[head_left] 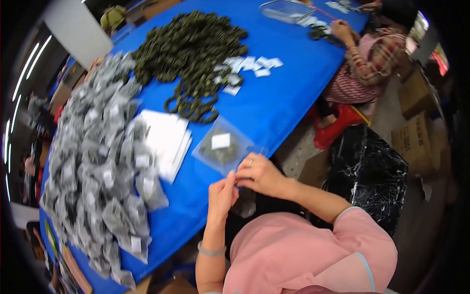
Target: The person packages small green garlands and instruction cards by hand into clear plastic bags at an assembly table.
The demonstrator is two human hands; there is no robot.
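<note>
A clear plastic bag [223, 153] lies on the blue table near its front edge, with a coiled dark green item and a white label [221, 141] inside. Both my hands meet at the bag's near corner. My right hand [260, 175] has its fingers pinched together on that edge. My left hand [223, 197] is closed too, its thumb and fingertips pressed beside the right fingers. The exact grip is partly hidden by the fingers. Left of the bag is a stack of flat white bags or sheets [164, 139].
A large heap of dark green rings [191, 44] lies at the back, with loose white labels [262, 63] beside it. Many filled bags [98, 171] cover the left side. Across the right edge, a co-worker [372, 63] sits near a clear basket [286, 11]. Cardboard boxes [413, 144] stand right.
</note>
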